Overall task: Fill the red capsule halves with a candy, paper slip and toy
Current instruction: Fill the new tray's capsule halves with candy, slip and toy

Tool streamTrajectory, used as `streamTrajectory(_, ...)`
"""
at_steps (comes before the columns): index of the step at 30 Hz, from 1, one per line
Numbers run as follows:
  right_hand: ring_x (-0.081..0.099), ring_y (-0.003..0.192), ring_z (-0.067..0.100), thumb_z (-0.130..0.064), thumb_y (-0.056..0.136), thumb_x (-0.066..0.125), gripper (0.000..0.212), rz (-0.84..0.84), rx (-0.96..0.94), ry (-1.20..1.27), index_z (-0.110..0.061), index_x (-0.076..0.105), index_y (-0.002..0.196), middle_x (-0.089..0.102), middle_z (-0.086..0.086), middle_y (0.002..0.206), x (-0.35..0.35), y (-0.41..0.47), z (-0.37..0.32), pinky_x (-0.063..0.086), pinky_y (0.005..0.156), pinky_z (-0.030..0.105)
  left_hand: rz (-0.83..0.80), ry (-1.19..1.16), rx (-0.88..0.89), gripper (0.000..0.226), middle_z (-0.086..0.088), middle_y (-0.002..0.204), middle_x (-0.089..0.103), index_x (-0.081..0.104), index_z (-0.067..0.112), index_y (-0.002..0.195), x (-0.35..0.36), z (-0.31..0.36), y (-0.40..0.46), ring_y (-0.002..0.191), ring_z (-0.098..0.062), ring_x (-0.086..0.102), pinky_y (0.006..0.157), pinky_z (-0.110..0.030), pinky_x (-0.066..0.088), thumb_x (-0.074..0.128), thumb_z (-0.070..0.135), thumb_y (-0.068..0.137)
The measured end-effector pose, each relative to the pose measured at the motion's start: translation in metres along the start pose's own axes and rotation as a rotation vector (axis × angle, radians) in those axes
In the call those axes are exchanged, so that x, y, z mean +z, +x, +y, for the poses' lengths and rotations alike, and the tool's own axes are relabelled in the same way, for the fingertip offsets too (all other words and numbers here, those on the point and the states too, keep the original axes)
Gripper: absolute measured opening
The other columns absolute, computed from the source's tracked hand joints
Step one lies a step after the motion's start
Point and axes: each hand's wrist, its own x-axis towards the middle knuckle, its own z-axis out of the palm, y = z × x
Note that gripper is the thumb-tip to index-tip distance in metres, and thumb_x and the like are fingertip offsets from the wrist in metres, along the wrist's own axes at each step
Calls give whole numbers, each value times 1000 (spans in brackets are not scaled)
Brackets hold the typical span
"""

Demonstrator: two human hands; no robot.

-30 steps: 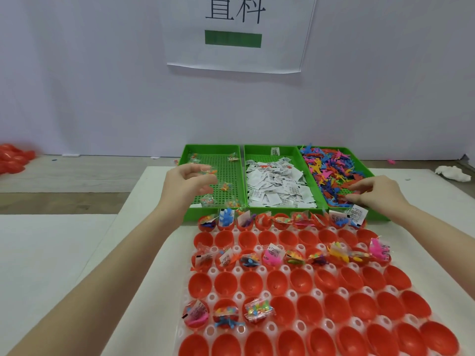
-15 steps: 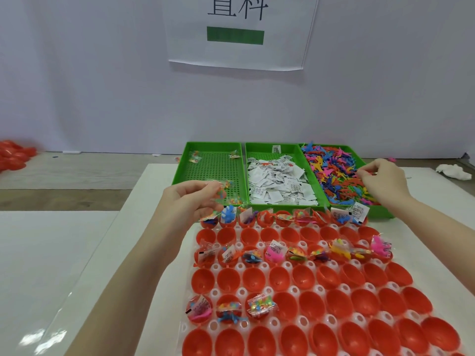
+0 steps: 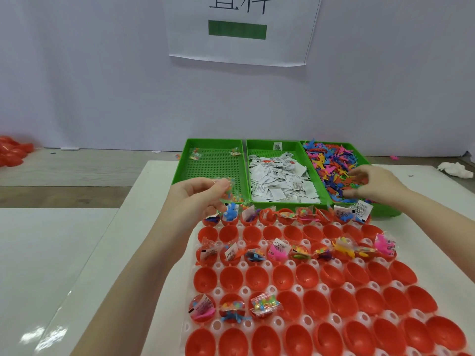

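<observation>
1. While rows of red capsule halves (image 3: 308,304) sit open side up in a white holed tray (image 3: 298,290) at 6 o'clock, some already carry packets, slips and toys, notably the far row, the third row and three cups at lower left.
2. Left hand (image 3: 195,199) hovers over the tray's far-left corner, thumb and fingers pinching a clear candy packet (image 3: 230,187).
3. Right hand (image 3: 372,185) is down at 2 o'clock in the toy bin (image 3: 365,160), fingers curled among the coloured toys (image 3: 331,165); whether it actually grips one I cannot tell.
4. Middle bin (image 3: 272,150) at 12 o'clock holds the paper slips (image 3: 280,181).
5. Left green bin (image 3: 214,163), at 11 o'clock, has just a few candy packets on its mesh floor.
6. Beyond, a white sign (image 3: 241,29) with a green bar hangs on the wall.
</observation>
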Motion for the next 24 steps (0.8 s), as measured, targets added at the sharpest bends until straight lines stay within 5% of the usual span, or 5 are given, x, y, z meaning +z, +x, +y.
streamTrajectory(5,52,84,19,-21,75,75,16,-115,63,-156,-9,65,77,67,10,101,-4,2,-1,39,73,29,-16,80,38,15,9,53,60,67,13,74,6,-5,-2,51,-1,53,57,-12,47,62,22,85)
streamTrajectory(12,58,90,28,-13,91,56,22,-39,25,-222,4,68,99,65,17,106,-4,7,2,46,80,35,3,197,112,28,14,44,36,51,11,62,11,-6,-4,45,-2,34,51,-15,34,60,25,85)
streamTrajectory(17,43,54,17,-24,90,58,38,-81,22,-287,-1,58,59,49,6,56,-1,6,3,32,51,27,-13,249,136,37,12,44,38,48,12,54,13,-8,-4,47,-4,37,61,-23,39,64,29,81)
streamTrajectory(22,54,86,19,-26,78,72,18,-169,8,-185,-10,71,87,61,4,87,-10,4,2,41,72,28,-8,258,144,27,2,59,66,67,6,74,10,-12,-2,58,-8,64,69,-27,54,60,29,85)
streamTrajectory(24,53,89,19,-19,76,75,9,-193,9,-143,-14,73,83,63,2,87,-16,2,2,40,77,29,-8,227,160,21,0,63,68,68,10,73,10,-12,-2,56,-9,64,62,-21,54,59,23,86)
